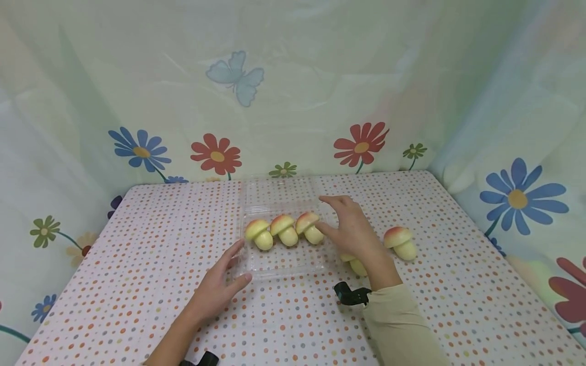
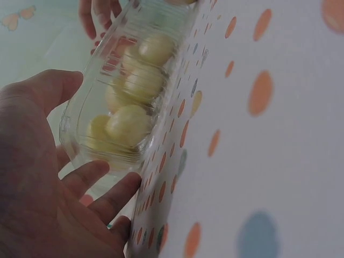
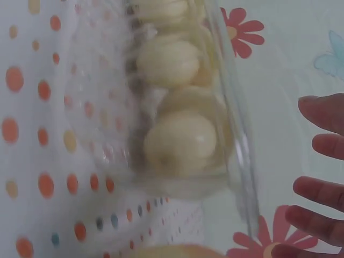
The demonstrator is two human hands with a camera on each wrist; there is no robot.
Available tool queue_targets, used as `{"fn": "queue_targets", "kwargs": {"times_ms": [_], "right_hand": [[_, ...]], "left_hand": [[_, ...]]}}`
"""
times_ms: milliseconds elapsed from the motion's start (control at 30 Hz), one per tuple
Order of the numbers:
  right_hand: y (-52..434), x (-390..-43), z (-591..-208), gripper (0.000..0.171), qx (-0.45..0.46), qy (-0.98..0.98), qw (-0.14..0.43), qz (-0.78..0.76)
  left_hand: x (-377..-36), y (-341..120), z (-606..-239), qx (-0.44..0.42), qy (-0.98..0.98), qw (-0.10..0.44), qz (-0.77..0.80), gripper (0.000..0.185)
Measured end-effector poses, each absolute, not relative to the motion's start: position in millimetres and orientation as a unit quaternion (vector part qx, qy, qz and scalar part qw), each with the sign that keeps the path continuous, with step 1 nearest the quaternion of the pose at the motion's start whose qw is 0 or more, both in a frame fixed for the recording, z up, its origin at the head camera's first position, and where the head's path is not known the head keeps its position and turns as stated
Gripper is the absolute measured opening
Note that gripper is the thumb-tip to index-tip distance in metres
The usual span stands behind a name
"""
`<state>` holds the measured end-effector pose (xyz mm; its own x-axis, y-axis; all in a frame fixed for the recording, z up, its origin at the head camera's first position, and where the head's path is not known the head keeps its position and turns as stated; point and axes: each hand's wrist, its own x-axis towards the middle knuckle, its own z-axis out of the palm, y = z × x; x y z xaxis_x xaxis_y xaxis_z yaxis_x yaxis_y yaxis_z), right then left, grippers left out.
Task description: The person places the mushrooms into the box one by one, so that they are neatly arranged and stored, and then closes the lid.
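Observation:
A clear plastic tray (image 1: 284, 264) lies in the middle of the table with its lid (image 1: 279, 190) folded open behind it. Three toy mushrooms (image 1: 284, 230) with yellow-pink caps stand in a row inside. My left hand (image 1: 238, 262) rests with straight fingers against the tray's front left corner. My right hand (image 1: 329, 216) hovers with spread fingers at the tray's right end, thumb beside the rightmost mushroom (image 1: 310, 227). The left wrist view shows the mushrooms (image 2: 126, 124) through the tray wall (image 2: 72, 142), with my left fingers (image 2: 80, 180) beside it. The right wrist view shows the nearest mushroom (image 3: 180, 142) and my right fingers (image 3: 322, 156).
One loose mushroom (image 1: 400, 243) lies on the dotted tablecloth (image 1: 183, 229) right of the tray, and another (image 1: 356, 265) is half hidden under my right wrist. Flowered curtains (image 1: 293, 101) close the table in at the back and both sides.

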<state>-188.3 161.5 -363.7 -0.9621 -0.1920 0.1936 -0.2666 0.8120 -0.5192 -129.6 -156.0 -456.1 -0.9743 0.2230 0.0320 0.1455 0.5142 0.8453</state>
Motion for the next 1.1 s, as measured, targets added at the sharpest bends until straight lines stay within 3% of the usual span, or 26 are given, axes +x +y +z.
{"fn": "queue_targets", "kwargs": {"times_ms": [600, 1100], "right_hand": [[194.9, -173.9, -360.3, 0.062, 0.131, -0.96, 0.037, 0.245], [212.5, -164.2, -362.1, 0.058, 0.131, -0.96, -0.03, 0.246]], "left_hand": [[-129.5, -156.9, -455.9, 0.103, 0.87, 0.044, 0.481, 0.078], [-129.1, -156.0, -456.9, 0.103, 0.869, 0.039, 0.482, 0.078]]}}
